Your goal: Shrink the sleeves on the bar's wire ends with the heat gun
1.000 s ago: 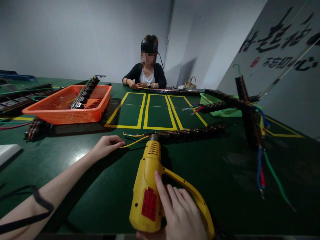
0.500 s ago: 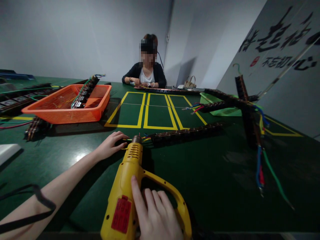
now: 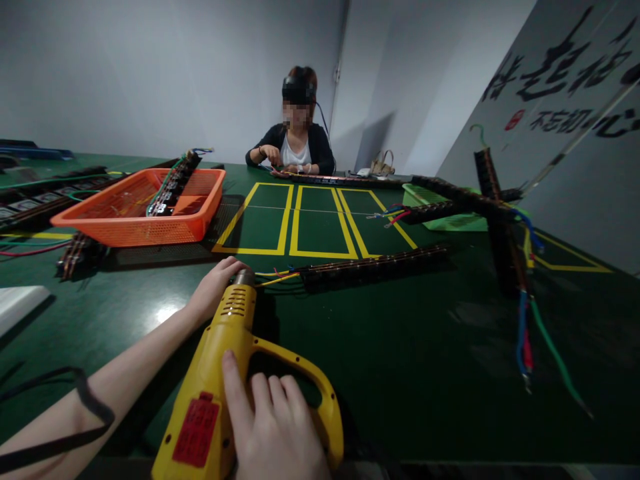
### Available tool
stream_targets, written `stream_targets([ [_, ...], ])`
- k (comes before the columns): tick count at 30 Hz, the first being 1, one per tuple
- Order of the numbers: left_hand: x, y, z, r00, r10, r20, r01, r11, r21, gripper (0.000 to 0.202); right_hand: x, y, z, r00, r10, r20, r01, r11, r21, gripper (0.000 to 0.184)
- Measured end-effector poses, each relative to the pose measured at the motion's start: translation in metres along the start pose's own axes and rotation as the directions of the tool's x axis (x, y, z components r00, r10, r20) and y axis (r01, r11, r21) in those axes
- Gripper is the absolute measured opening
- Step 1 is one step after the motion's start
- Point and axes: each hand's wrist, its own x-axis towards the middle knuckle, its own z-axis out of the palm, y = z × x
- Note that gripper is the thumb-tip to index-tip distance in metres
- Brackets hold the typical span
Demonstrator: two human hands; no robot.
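Note:
My right hand is wrapped round the handle of a yellow heat gun, with the index finger lying along its body. The gun's metal nozzle points away from me and covers the fingertips of my left hand. Those fingers are curled at the ends of thin yellow and blue wires. The wires run from a long black strip-like assembly lying on the green table. Where exactly the left fingertips meet the wires is hidden.
An orange basket holding another black strip stands at left. At right, crossed black strips with loose coloured leads rest over a green basket. Yellow tape rectangles mark the table. A co-worker sits at the far edge, handling wires.
The heat gun has moved left in my right hand, so its nozzle now covers my left fingertips. My left hand has shifted slightly left and its wires look straighter.

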Motion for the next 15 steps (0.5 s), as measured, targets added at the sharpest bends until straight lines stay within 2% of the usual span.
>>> stream_targets([
  [3, 0.004, -0.011, 0.003, 0.999, -0.034, -0.013, 0.035, 0.997, 0.073, 0.026, 0.003, 0.005, -0.004, 0.995, -0.038, 0.091, 0.032, 0.998, 0.058, 0.097],
  [6, 0.008, -0.020, 0.007, 0.989, -0.147, 0.014, 0.145, 0.984, 0.099, 0.024, 0.007, 0.011, -0.004, 0.995, -0.040, 0.092, 0.029, 0.992, 0.121, 0.100],
  [8, 0.010, -0.024, 0.008, 0.978, -0.200, 0.066, 0.199, 0.980, 0.019, 0.028, 0.008, 0.014, -0.001, 0.996, -0.029, 0.083, 0.016, 0.988, 0.154, 0.107],
  [11, 0.009, -0.027, 0.008, 0.973, -0.190, 0.131, 0.214, 0.957, -0.197, 0.036, 0.009, 0.018, 0.002, 0.996, 0.004, 0.089, -0.023, 0.975, 0.219, 0.120],
  [15, 0.006, -0.029, 0.008, 0.975, -0.164, 0.152, 0.211, 0.902, -0.377, 0.041, 0.008, 0.023, 0.001, 0.993, 0.020, 0.116, -0.052, 0.958, 0.282, 0.119],
])
